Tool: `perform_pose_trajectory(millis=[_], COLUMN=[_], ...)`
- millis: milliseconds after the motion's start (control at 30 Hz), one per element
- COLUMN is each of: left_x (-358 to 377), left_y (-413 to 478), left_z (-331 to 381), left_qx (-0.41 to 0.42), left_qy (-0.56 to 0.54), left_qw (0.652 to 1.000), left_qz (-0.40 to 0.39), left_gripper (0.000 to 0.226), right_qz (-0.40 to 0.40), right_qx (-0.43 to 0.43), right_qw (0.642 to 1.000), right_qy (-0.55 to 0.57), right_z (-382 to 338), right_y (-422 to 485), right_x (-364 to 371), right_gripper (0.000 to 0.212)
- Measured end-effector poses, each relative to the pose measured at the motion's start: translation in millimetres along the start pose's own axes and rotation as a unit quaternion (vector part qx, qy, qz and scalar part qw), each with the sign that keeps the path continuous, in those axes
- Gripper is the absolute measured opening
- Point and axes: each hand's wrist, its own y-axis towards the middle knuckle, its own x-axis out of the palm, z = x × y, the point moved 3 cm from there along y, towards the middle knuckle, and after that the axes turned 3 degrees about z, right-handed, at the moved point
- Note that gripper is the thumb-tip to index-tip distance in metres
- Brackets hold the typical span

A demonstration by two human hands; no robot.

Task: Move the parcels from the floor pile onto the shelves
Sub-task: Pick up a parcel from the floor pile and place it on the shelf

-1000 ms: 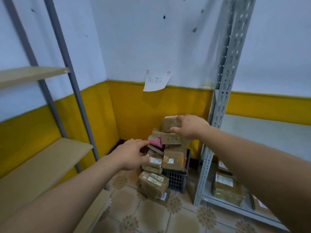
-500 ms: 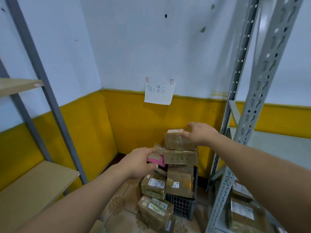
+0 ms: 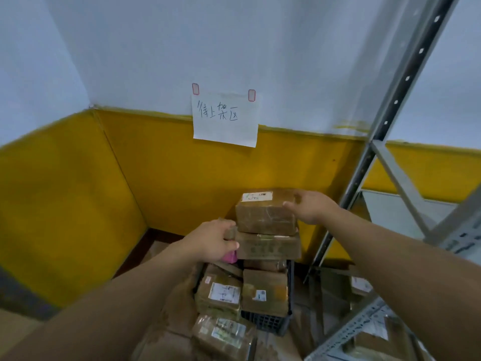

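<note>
A stack of brown taped parcels rises from a black crate (image 3: 268, 321) in the yellow corner. My right hand (image 3: 309, 207) grips the right end of the top parcel (image 3: 263, 214), thumb on its front edge and fingers over the top. My left hand (image 3: 210, 241) curls its fingers and thumb round the left end of the flat parcel (image 3: 268, 247) just beneath it. A pink packet (image 3: 231, 256) pokes out under that hand. More labelled parcels (image 3: 225, 295) lean against the crate lower down.
A grey metal shelf upright (image 3: 390, 113) slants up on the right, close to the stack. Parcels (image 3: 361, 285) lie on its low shelf. A handwritten paper note (image 3: 225, 118) hangs on the wall above the pile.
I have moved closer to the pile, and the left wooden shelves have left the view. My left hand has reached the stack's left side. My right hand stays on the top parcel.
</note>
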Motion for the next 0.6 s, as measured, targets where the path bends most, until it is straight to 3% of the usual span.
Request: perform_pose_trajectory(millis=[233, 600], left_x=[-20.7, 14.3], left_y=[117.8, 256.1], left_z=[-47.8, -70.2], left_qx=[-0.024, -0.093], left_qy=[-0.038, -0.11], left_qw=[0.997, 0.984], left_qz=[-0.064, -0.109], left_gripper=[0.057, 0.05], right_qz=[-0.036, -0.118], right_qx=[0.097, 0.109], right_qw=[0.995, 0.986], right_qy=[0.017, 0.039], right_z=[-0.5, 38.6], right_y=[69.1, 213.4], right_x=[16.2, 72.4], right_gripper=[0.064, 0.059])
